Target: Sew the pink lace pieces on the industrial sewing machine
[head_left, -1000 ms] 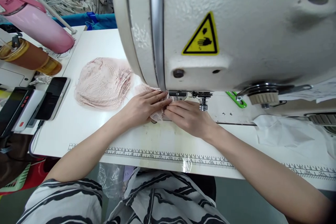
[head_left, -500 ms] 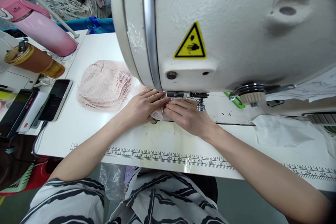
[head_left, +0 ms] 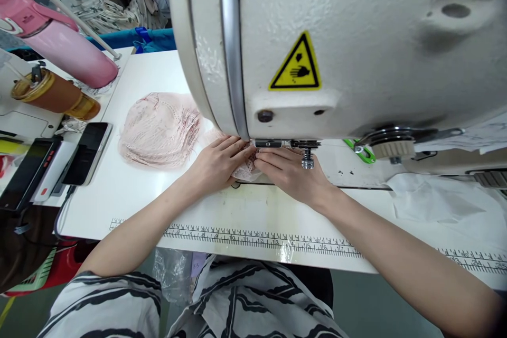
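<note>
Head camera looks down first on a black-and-white striped garment (head_left: 237,301) at the lower edge, and both bare forearms go from it over the front edge of the white table (head_left: 130,200). A measuring tape (head_left: 257,237) is fixed along this edge. Farther in, the left hand (head_left: 216,163) lies flat with the palm down and the fingers held close together, and it presses on a small pink lace piece (head_left: 247,171). The right hand (head_left: 291,171) lies flat in the same way, its fingers stretched and close together, and its fingertips meet those of the left hand on the same piece. The lace piece lies on the table between the two hands, just in front of the presser foot (head_left: 273,143) of the sewing machine (head_left: 356,37) — its far edge goes under the machine head and I cannot see it there. A small metal screw (head_left: 307,158) hangs just beside the right hand. The big white machine head carries a yellow warning sticker (head_left: 295,63). To the right of the foot lies a green tool (head_left: 358,150), and farther right a white cloth (head_left: 435,200). To the left of the left hand, near but apart from it, is a stack of pink pieces (head_left: 158,129). Well to the left lies a dark phone (head_left: 87,153) — behind it are a brown bottle (head_left: 55,95) and a pink bottle (head_left: 59,42), both on their sides.
</note>
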